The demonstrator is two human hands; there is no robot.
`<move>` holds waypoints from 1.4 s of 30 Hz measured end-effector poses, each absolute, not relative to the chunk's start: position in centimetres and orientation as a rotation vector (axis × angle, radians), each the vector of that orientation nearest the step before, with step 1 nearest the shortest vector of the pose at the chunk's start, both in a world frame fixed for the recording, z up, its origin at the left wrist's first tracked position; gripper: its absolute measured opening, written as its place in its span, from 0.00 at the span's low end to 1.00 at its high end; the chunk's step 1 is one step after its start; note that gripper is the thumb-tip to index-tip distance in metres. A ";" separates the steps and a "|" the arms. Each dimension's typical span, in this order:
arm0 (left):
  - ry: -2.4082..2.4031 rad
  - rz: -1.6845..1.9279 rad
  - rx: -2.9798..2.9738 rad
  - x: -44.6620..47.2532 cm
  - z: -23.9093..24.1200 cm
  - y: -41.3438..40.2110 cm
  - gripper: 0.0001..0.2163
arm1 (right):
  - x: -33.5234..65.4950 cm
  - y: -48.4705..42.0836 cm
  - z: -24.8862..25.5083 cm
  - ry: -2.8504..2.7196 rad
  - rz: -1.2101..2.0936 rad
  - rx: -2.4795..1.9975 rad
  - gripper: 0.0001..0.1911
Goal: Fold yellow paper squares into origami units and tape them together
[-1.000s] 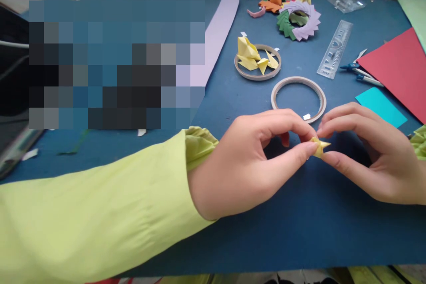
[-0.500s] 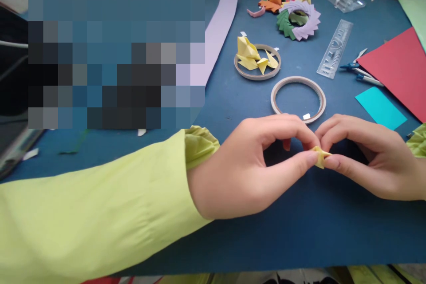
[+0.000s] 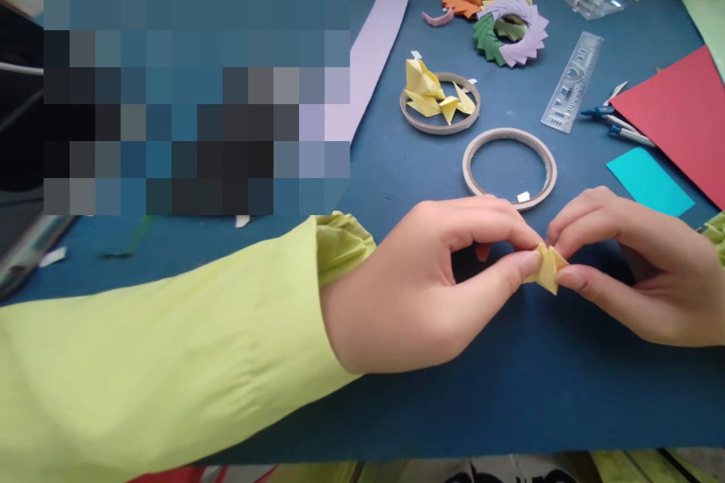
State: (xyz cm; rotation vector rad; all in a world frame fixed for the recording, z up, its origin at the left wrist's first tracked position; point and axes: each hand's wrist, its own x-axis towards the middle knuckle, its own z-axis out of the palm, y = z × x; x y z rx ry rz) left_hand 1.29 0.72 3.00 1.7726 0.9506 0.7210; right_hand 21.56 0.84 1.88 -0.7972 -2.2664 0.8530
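A small piece of folded yellow paper [image 3: 549, 269] is held above the blue table, between my two hands. My left hand [image 3: 424, 294] pinches its left side with thumb and forefinger. At its right edge, my right hand [image 3: 651, 272] has its thumb and forefinger closed on the paper too. Just beyond my fingers lies a roll of tape [image 3: 510, 134], with a scrap of white paper inside its ring. Behind that, a second tape roll [image 3: 442, 129] has yellow folded paper pieces [image 3: 422, 81] lying in and over it.
To the right lie a clear ruler [image 3: 573, 83], a blue compass [image 3: 597, 113], red paper [image 3: 680, 109] and a cyan paper piece [image 3: 651, 179]. A green and lilac paper ring [image 3: 531, 34] sits at the back near orange folded pieces [image 3: 467, 0]. A lilac strip [image 3: 379, 45] lies left; a blurred block covers part of the view.
The yellow paper has turned and shows more of its folded face. My right fingers have shifted slightly right and parted a little; my left hand has barely moved.
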 end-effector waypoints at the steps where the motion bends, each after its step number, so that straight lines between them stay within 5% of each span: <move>1: 0.967 0.714 1.784 1.3 3.0 0.7 0.07 | 21.5 0.8 1.9 -2.281 0.826 -0.795 0.06; 8: 1.041 0.713 1.795 1.3 2.9 0.6 0.07 | 21.3 1.1 2.2 -2.372 0.452 -0.741 0.03; 42: 0.849 0.935 2.334 1.1 1.9 0.6 0.04 | 21.2 0.7 1.7 -2.454 0.253 -0.758 0.03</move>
